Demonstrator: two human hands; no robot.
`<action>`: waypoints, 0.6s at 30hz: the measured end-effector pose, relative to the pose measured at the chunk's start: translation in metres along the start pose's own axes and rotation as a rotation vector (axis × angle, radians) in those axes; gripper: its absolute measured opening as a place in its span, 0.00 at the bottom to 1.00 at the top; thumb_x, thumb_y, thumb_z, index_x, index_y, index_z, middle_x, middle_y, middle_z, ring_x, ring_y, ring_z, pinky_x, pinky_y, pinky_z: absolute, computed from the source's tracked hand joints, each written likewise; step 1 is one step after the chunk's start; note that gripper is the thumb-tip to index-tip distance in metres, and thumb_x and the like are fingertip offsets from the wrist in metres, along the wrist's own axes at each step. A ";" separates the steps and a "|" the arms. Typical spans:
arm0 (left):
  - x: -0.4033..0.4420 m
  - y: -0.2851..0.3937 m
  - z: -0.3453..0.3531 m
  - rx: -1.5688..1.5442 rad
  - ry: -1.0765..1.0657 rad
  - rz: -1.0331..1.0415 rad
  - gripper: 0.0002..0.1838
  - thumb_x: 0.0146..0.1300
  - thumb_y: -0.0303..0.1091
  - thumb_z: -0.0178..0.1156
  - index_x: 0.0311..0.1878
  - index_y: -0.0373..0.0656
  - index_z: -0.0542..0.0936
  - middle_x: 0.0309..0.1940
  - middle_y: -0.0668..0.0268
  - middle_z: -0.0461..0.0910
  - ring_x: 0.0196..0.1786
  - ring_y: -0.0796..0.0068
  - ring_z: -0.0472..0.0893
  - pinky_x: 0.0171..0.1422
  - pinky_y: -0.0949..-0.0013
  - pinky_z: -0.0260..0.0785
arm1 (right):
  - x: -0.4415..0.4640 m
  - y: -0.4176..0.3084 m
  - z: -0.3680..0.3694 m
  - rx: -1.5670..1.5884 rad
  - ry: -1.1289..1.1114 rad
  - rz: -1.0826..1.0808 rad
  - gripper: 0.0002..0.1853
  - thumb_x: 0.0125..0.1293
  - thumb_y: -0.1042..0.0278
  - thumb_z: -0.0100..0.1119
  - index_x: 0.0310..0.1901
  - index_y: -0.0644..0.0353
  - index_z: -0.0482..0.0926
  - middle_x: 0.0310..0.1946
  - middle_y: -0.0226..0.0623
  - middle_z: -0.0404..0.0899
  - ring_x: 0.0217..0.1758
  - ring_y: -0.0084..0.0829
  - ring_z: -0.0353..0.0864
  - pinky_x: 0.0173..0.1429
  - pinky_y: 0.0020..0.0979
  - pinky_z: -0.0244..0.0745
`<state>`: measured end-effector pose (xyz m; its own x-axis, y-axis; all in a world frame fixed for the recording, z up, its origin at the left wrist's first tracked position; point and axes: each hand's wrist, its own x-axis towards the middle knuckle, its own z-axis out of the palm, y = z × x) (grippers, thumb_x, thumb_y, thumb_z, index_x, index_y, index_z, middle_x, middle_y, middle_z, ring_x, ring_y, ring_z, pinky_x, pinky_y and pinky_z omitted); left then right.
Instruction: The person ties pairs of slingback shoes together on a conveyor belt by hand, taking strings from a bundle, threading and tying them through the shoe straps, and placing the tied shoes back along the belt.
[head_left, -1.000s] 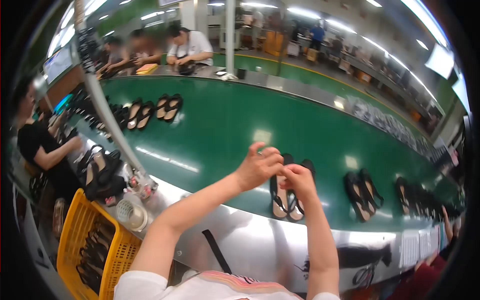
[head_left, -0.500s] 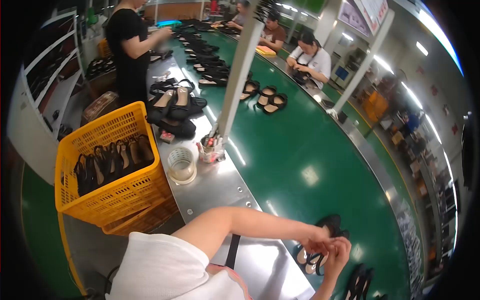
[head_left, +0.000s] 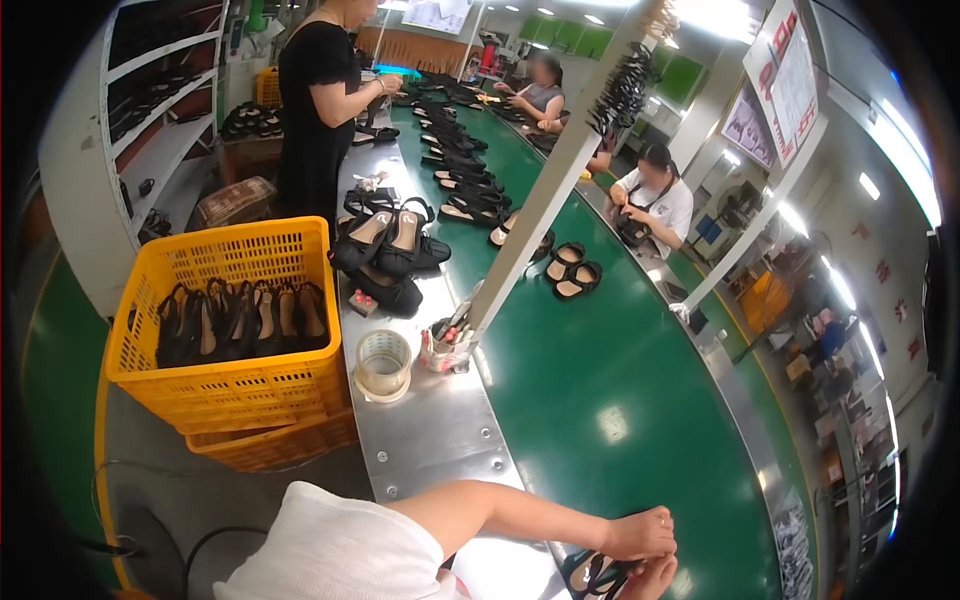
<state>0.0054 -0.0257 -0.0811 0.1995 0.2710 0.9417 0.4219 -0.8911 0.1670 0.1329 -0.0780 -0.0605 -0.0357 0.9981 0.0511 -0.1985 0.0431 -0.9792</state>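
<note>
Head view: black strappy sandals with pale insoles (head_left: 590,574) are lying on the glossy green work surface (head_left: 560,400), just beside the left hand (head_left: 640,534) and right hand (head_left: 652,578). Both hands' fingers are bending inward and meeting; whether they are gripping anything, I cannot tell. Farther left, a yellow perforated plastic crate (head_left: 250,388) is holding black shoes (head_left: 240,325).

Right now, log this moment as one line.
left hand: by sandals, grip unclear | right hand: beside left, grip unclear | sandals: on green surface | yellow crate: holds dark shoes
</note>
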 end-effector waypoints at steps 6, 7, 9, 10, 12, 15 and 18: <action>-0.020 -0.008 0.014 -0.428 -0.196 -0.102 0.01 0.54 0.29 0.55 0.29 0.45 0.73 0.24 0.67 0.75 0.33 0.67 0.75 0.45 0.64 0.61 | 0.000 0.001 -0.026 -0.370 -0.121 -0.037 0.10 0.67 0.63 0.50 0.30 0.59 0.71 0.22 0.26 0.70 0.23 0.17 0.63 0.26 0.20 0.57; -0.021 -0.008 0.015 -0.511 -0.225 -0.130 0.02 0.53 0.28 0.56 0.28 0.44 0.73 0.24 0.65 0.75 0.32 0.64 0.76 0.42 0.63 0.63 | -0.004 -0.004 -0.023 -0.343 -0.149 -0.064 0.09 0.64 0.68 0.51 0.27 0.59 0.71 0.22 0.27 0.70 0.24 0.18 0.63 0.27 0.20 0.57; -0.017 -0.005 0.008 -0.555 -0.227 -0.121 0.03 0.51 0.27 0.57 0.28 0.43 0.73 0.22 0.63 0.76 0.29 0.59 0.76 0.36 0.62 0.65 | -0.005 -0.001 -0.028 -0.381 -0.156 -0.062 0.08 0.63 0.69 0.51 0.26 0.59 0.71 0.22 0.27 0.70 0.24 0.18 0.63 0.27 0.20 0.58; -0.015 -0.002 0.002 -0.611 -0.300 -0.160 0.03 0.50 0.26 0.57 0.27 0.42 0.73 0.22 0.63 0.76 0.29 0.58 0.76 0.36 0.61 0.65 | -0.006 0.000 -0.032 -0.423 -0.167 -0.059 0.08 0.63 0.70 0.52 0.25 0.58 0.71 0.22 0.26 0.69 0.24 0.18 0.63 0.27 0.20 0.58; -0.014 0.002 -0.005 -0.667 -0.376 -0.195 0.03 0.49 0.26 0.57 0.27 0.41 0.73 0.21 0.63 0.76 0.29 0.58 0.76 0.36 0.60 0.66 | -0.006 0.002 -0.036 -0.420 -0.170 -0.040 0.08 0.63 0.70 0.52 0.25 0.59 0.71 0.22 0.27 0.69 0.25 0.18 0.63 0.27 0.20 0.58; -0.019 0.001 0.001 -0.570 -0.321 -0.119 0.02 0.49 0.24 0.56 0.26 0.40 0.73 0.23 0.61 0.76 0.31 0.58 0.76 0.36 0.60 0.66 | -0.007 0.002 -0.035 -0.419 -0.185 -0.076 0.06 0.62 0.71 0.53 0.27 0.60 0.73 0.23 0.27 0.70 0.24 0.17 0.64 0.28 0.20 0.60; -0.035 -0.004 0.019 -0.417 -0.301 -0.166 0.03 0.48 0.25 0.57 0.26 0.40 0.73 0.25 0.60 0.76 0.32 0.60 0.76 0.36 0.62 0.66 | -0.004 0.015 -0.039 -0.350 -0.178 -0.167 0.03 0.62 0.73 0.56 0.32 0.61 0.74 0.25 0.28 0.72 0.23 0.17 0.65 0.27 0.19 0.62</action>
<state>0.0139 -0.0248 -0.1207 0.4309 0.4579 0.7776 0.0944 -0.8798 0.4658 0.1682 -0.0791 -0.0831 -0.2061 0.9540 0.2177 0.1278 0.2468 -0.9606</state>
